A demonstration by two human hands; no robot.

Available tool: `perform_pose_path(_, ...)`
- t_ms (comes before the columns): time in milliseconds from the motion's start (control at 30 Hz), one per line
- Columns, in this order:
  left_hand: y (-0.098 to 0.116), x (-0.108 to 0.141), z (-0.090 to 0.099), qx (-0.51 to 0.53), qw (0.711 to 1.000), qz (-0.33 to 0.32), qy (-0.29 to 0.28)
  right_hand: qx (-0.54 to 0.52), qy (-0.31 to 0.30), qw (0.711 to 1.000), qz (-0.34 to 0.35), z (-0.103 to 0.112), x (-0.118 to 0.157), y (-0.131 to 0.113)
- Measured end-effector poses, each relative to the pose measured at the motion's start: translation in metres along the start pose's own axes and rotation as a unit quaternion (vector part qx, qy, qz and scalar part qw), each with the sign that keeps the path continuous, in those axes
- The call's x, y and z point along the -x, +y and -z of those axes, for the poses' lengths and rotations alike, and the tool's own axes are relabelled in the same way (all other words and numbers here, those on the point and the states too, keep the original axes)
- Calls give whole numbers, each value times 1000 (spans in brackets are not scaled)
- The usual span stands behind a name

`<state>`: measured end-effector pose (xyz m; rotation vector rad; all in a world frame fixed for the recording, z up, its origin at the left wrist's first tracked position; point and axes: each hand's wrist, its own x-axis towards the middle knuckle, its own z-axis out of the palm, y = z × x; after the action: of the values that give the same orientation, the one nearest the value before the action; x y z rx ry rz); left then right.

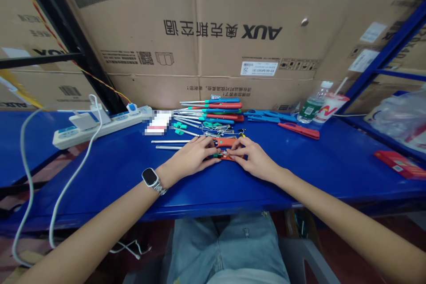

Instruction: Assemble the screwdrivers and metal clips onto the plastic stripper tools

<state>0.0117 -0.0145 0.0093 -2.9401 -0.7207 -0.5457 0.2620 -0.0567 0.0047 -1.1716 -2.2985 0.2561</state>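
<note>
On the blue table, my left hand [199,153] has its fingers closed at the left end of an open orange lighter handle [223,156]. Small green and pale parts lie inside that handle. My right hand [251,156] pinches at the handle's right part; what its fingertips hold is too small to make out. Just behind lies an orange handle piece [225,142]. Metal rods [169,142] stick out to the left of it. Beyond both hands are thin wires and small clear parts [219,131] and green plastic pieces [180,128].
Long-necked lighters [222,111] with red and blue handles are piled behind. Blue handle shells [271,116] and a red one [301,131] lie to the right, near a water bottle [311,108] and paper cup [331,107]. A power strip [100,128] with white cables stands left; a red box [399,164] lies right.
</note>
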Motion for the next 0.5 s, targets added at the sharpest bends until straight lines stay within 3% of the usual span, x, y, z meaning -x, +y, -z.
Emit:
perform_pose_path(100,0,0,0,2,1000,0,1,0,-15,1000,-2,3,-2,1)
perform_pose_path(333,2,0,-1,15,1000,10,16,206,-88,971,78,22,4,-20)
perform_pose_path(500,3,0,-1,8,1000,15,18,288,-91,949,93,16,7,-31)
